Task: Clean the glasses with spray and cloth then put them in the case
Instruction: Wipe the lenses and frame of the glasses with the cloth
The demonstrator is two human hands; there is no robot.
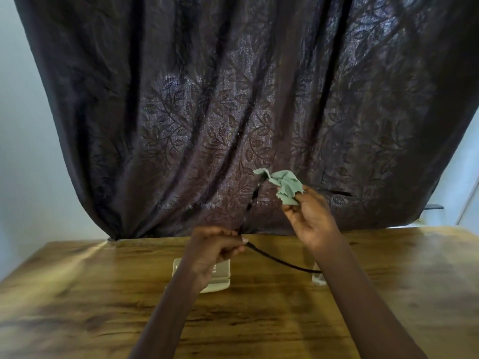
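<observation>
My left hand (220, 246) pinches the black glasses (252, 200) at one corner and holds them up above the table. One temple (282, 263) trails down to the right. My right hand (311, 216) grips a crumpled pale green cloth (283, 185) and presses it against the top of the frame. A whitish open case (220, 285) lies on the table below my left wrist, partly hidden by it. A small clear spray bottle (319, 279) stands behind my right forearm, mostly hidden.
A wooden table (77, 307) fills the lower part of the view. A dark leaf-patterned curtain (233, 99) hangs behind it. Pale walls (26, 151) show at both sides.
</observation>
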